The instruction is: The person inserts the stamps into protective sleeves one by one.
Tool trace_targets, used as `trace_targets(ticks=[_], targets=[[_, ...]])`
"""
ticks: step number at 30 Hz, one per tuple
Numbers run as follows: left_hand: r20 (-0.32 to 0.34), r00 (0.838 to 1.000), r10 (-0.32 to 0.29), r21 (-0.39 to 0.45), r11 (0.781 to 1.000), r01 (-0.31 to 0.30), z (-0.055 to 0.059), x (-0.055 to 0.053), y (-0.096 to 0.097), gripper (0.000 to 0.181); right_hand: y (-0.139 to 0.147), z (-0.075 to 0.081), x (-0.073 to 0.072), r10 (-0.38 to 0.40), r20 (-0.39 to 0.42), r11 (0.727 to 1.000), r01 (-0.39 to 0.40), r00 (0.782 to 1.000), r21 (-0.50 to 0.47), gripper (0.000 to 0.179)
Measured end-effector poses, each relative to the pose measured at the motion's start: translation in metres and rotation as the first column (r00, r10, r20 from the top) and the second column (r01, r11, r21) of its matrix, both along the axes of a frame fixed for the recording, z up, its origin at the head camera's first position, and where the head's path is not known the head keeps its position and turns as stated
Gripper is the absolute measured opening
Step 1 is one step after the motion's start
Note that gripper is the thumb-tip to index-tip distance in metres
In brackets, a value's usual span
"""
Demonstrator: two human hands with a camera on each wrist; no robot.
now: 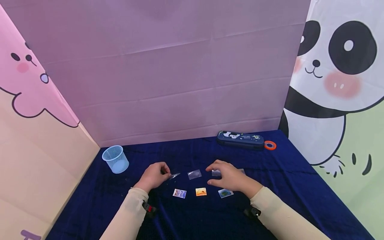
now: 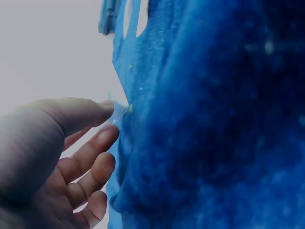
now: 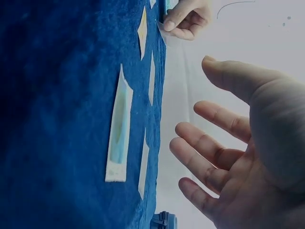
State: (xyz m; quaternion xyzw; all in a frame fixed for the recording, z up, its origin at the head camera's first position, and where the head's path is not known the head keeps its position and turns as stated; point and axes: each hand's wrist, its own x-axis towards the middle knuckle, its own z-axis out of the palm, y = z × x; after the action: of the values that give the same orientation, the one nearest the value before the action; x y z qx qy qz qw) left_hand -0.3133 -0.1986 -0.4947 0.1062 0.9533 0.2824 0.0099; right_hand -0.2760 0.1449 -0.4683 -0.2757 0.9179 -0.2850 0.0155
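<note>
My left hand (image 1: 154, 176) pinches a small clear plastic sleeve (image 1: 175, 175) between thumb and forefinger, tilted up from the blue cloth. In the left wrist view the other fingers curl loosely below the pinch. My right hand (image 1: 229, 178) hovers with fingers spread and holds nothing. Another clear sleeve (image 1: 194, 174) lies flat between the hands, and a further clear piece (image 1: 216, 173) is partly hidden behind the right fingers. Nearer me lie three small picture cards in a row: a purple-blue card (image 1: 179, 193), an orange card (image 1: 201, 191) and a blue-green card (image 1: 225, 193).
A light blue mesh cup (image 1: 116, 160) stands at the back left. At the back right lie a dark blue panda pencil case (image 1: 240, 140) and an orange tape ring (image 1: 266, 146) beside it. Dark blue cloth (image 1: 186, 220) covers the table, with a mauve curtain (image 1: 168, 83) behind.
</note>
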Motion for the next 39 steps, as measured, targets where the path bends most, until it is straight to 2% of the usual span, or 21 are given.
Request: trace_targets(ticks=[2, 8, 14, 21, 27, 32, 39], targets=[[-0.004, 1.000, 0.000, 0.037, 0.999, 0.000, 0.002, 0.001, -0.003, 0.013, -0.003, 0.000, 0.000, 0.002, 0.003, 1.000, -0.002, 1.000, -0.001, 0.042], [-0.028, 1.000, 0.003, 0.151, 0.989, 0.001, 0.016, 0.006, -0.012, 0.010, -0.018, 0.004, 0.001, 0.033, 0.018, 0.999, -0.032, 0.999, -0.018, 0.041], [-0.094, 0.995, 0.034, 0.200, 0.980, -0.015, 0.034, 0.010, -0.019, 0.006, -0.032, 0.004, 0.001, 0.067, 0.032, 0.997, -0.065, 0.997, -0.038, 0.040], [-0.149, 0.986, 0.070, 0.241, 0.970, -0.033, 0.059, 0.025, -0.023, 0.003, -0.043, 0.001, 0.000, 0.083, 0.049, 0.996, -0.081, 0.995, -0.049, 0.040], [-0.198, 0.978, 0.064, 0.309, 0.951, 0.000, 0.068, 0.030, -0.028, 0.006, -0.051, 0.001, 0.000, 0.107, 0.033, 0.994, -0.105, 0.994, -0.033, 0.041], [-0.222, 0.972, 0.072, 0.331, 0.943, 0.006, 0.075, 0.034, -0.031, 0.009, -0.059, 0.001, 0.002, 0.112, 0.020, 0.994, -0.112, 0.994, -0.010, 0.040], [-0.292, 0.954, 0.070, 0.391, 0.919, 0.052, 0.085, 0.041, -0.039, 0.013, -0.074, 0.001, 0.003, 0.118, 0.021, 0.993, -0.118, 0.993, 0.014, 0.036]])
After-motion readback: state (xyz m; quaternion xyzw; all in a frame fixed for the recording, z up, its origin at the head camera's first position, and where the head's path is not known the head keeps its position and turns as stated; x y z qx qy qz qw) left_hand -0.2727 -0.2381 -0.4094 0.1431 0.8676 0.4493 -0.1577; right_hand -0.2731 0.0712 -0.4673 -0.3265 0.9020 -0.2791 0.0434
